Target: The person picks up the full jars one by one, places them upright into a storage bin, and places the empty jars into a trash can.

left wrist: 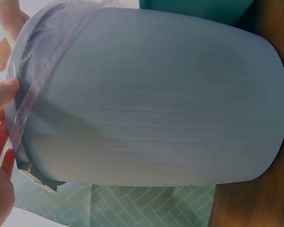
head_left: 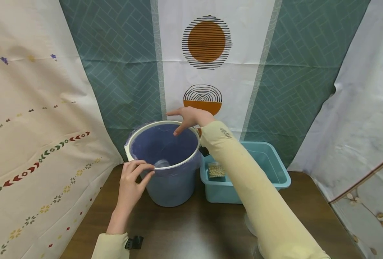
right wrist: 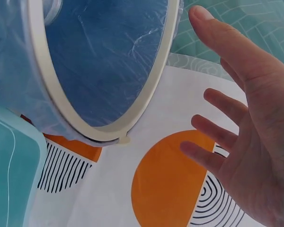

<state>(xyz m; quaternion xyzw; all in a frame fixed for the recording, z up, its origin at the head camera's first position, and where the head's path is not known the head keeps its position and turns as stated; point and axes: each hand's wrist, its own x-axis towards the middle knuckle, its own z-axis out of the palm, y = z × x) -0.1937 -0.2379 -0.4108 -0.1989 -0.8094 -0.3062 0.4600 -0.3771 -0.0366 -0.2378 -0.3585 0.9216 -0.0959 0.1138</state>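
Near the head view's centre stood one blue bin [head_left: 172,189], upright, its white rim [right wrist: 97,132] pinched at the lower left by the left hand [head_left: 132,181], while the right hand [head_left: 191,118], fingers apart, hung by the rim's upper right, a teal tub [head_left: 218,194] alongside

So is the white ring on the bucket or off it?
On: the white ring circles the top of the bucket, with see-through plastic showing inside and outside it. I can't tell if it's pressed down tight.

The bin [head_left: 172,190] is blue, its ring [right wrist: 53,90] cream, tub [head_left: 223,194] turquoise, backdrop [head_left: 207,41] orange-circled.
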